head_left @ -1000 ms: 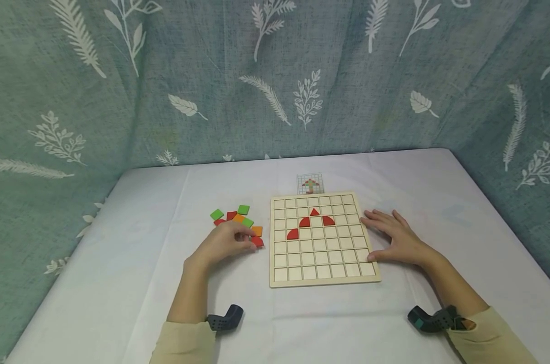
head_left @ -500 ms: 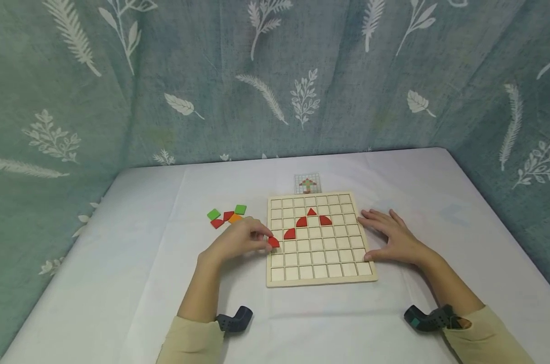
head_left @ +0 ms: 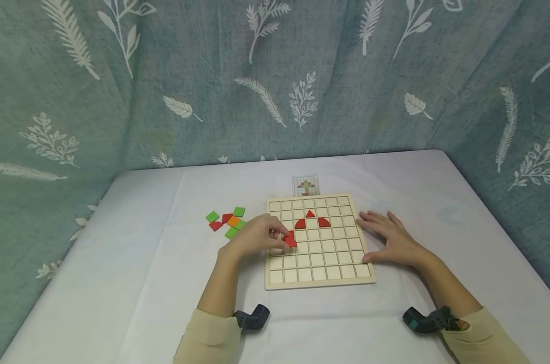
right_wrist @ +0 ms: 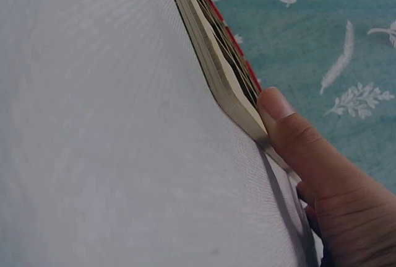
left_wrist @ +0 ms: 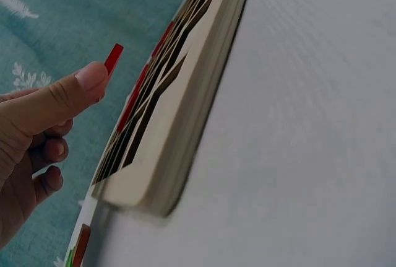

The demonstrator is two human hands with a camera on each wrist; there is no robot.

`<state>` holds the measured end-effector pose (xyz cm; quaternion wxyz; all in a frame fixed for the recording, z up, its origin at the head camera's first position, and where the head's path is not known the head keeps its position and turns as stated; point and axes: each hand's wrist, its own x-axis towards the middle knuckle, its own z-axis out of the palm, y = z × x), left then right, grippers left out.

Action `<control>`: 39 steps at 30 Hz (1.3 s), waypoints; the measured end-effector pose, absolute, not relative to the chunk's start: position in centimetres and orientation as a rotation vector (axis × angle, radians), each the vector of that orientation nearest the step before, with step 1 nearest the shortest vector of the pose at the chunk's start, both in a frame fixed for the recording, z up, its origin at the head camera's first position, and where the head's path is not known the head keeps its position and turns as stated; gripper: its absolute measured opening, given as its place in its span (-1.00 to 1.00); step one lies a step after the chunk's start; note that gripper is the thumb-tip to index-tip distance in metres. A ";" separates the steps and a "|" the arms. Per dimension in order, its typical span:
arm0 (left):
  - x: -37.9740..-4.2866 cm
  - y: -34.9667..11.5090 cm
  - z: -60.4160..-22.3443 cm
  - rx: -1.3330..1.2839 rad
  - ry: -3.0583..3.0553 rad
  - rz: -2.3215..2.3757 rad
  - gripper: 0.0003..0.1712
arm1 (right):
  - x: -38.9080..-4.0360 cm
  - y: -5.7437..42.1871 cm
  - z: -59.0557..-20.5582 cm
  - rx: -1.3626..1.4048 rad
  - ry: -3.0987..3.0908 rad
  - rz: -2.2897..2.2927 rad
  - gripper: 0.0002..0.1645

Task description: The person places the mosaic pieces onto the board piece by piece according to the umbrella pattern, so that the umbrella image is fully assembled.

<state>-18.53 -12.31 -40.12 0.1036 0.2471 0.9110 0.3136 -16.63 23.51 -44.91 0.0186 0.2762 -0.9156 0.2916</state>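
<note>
My left hand pinches a red quarter-circle tile between thumb and fingertips. In the left wrist view, this red tile stands out past the thumb, above the gridded wooden board. On the board lie a red triangle tile and red quarter-circle tiles in separate cells; one of them is partly covered by the held tile and fingers. My right hand rests at the board's right edge with fingers spread. Its thumb touches the rim in the right wrist view.
Left of the board lies a loose group of tiles: green, red and orange, partly behind my left hand. A small pattern card with a tree-like picture sits at the board's far edge. A leaf-print curtain hangs behind the white-covered table.
My left hand has carried the red quarter-circle tile rightward from beside the board to over its left part, uncovering more loose tiles. My right hand stays at the board's right edge.
</note>
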 end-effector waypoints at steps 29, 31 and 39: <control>-20.2 -5.5 -40.9 0.934 2.692 0.879 -0.69 | -16.9 23.7 -44.9 0.841 -2.847 0.923 0.11; -20.1 -4.9 -40.9 0.940 2.712 0.864 -0.68 | -16.9 23.7 -44.9 0.842 -2.857 0.924 0.11; -20.2 -3.0 -41.4 0.960 2.782 0.824 -0.67 | -16.8 23.8 -44.9 0.859 -2.858 0.917 0.10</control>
